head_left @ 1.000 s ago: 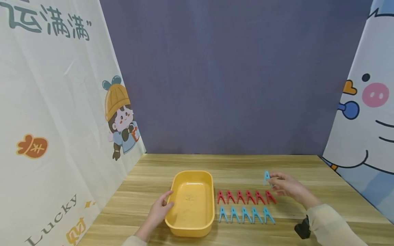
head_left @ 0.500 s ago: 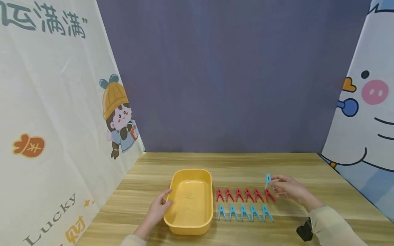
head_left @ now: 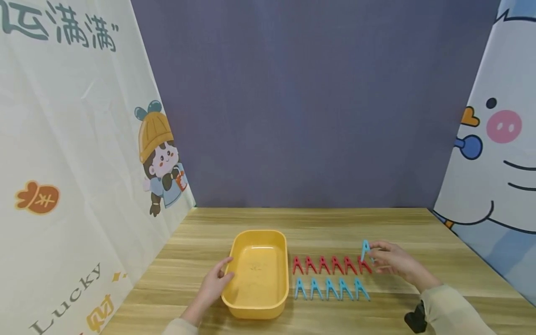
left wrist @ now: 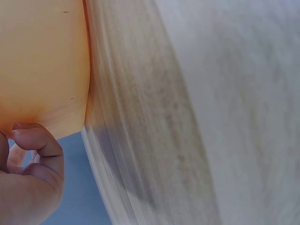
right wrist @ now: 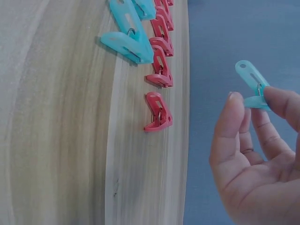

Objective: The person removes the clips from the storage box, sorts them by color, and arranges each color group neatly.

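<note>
My left hand (head_left: 213, 281) holds the left rim of a yellow plastic basin (head_left: 255, 309), thumb and fingers at its edge. In the left wrist view the curled fingers (left wrist: 40, 140) meet the basin's wall (left wrist: 42, 70). Over the right part of the table, my right hand (head_left: 395, 261) pinches a light blue clothespin (head_left: 366, 247) between thumb and fingertips. The right wrist view shows this clothespin (right wrist: 251, 75) raised, its legs spread. It overlaps the rightmost red clothespin (head_left: 363, 267) in the head view.
A row of red clothespins (head_left: 322, 265) lies right of the basin. Nearer me runs a row of light blue clothespins (head_left: 329, 289). The wooden table (head_left: 201, 232) meets a dark backdrop (head_left: 293, 116), with printed cloths at both sides. A black object (head_left: 416, 318) sits by the right sleeve.
My right hand has come slightly lower and nearer with the blue clothespin, which now overlaps the last red one. The left hand stays on the basin. The head view has shifted a little.
</note>
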Demonstrator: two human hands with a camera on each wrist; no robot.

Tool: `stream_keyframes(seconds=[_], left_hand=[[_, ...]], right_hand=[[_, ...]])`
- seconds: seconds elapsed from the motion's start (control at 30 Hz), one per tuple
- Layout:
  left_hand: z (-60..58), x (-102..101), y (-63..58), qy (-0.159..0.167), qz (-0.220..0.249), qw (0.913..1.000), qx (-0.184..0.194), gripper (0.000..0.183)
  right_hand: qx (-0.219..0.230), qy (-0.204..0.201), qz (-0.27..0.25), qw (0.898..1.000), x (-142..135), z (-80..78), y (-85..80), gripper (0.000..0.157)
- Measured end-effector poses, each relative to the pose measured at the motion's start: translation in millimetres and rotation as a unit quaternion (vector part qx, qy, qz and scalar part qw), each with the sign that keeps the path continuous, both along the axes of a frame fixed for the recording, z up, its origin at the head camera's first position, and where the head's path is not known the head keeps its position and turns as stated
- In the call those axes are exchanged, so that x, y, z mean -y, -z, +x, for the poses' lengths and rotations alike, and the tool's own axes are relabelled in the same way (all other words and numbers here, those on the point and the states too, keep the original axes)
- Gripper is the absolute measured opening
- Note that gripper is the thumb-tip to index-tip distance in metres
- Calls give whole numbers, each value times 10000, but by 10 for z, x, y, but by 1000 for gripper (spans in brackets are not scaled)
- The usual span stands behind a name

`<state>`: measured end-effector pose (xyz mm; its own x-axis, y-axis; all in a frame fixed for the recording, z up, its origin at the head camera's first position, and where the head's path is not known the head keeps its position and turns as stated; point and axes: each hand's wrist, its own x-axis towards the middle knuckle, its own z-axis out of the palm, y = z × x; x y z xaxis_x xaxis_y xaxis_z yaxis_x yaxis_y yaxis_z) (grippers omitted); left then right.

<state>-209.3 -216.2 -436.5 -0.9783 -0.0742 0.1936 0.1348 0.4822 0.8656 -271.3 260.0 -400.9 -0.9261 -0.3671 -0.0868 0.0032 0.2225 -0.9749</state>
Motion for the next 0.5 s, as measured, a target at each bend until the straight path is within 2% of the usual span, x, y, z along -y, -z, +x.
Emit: stream_keyframes(seconds=[0.5], left_hand=[[-20, 26, 21, 73, 148, 9998, 137, 43]], right_hand=[[193, 74, 213, 9996, -59, 64, 87, 51]])
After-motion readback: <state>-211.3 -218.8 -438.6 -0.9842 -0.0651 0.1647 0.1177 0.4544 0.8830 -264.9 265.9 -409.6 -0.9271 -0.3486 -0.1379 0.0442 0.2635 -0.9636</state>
